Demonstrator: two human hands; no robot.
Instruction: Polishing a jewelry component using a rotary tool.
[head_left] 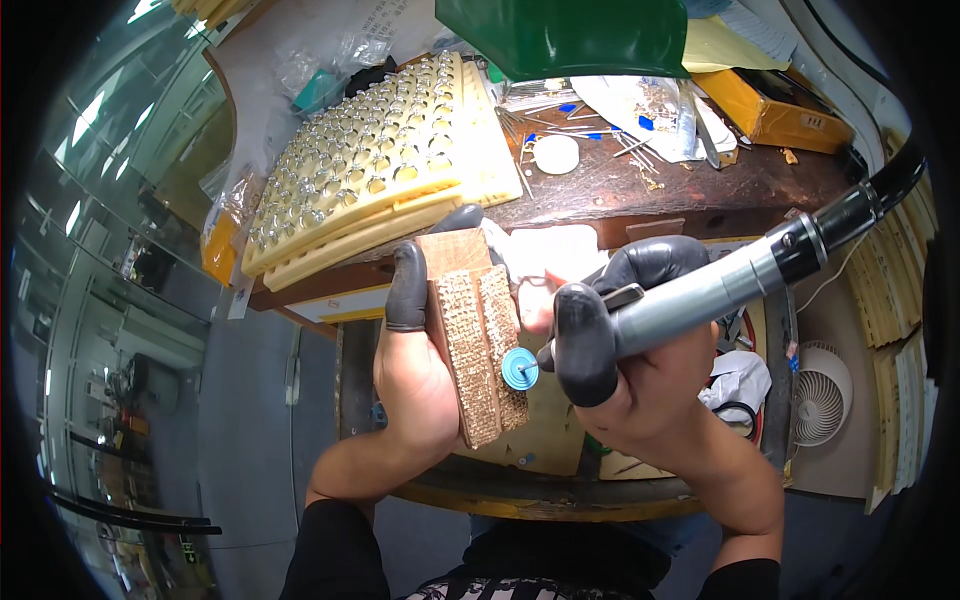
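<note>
My left hand [415, 385], with black finger covers on thumb and fingertip, grips a wooden block [452, 250] that carries two strips of rough, gold-brown textured material [465, 370]. My right hand [655, 395], also with black finger covers, is closed round a grey-and-black rotary handpiece [690, 295]. Its small blue disc [520, 369] touches or lies very near the block's right strip; exact contact is unclear. A crumpled white cloth or paper [555, 245] shows behind the hands, partly hidden by them.
Yellow trays [350, 160] of shiny round pieces lie back left on the workbench [790, 180]. Thin tools [580, 130], a white round piece [556, 154], a green bin [560, 35] and an orange box [775, 115] sit behind. A fan [820, 395] stands right, a white bag [735, 385] beside it.
</note>
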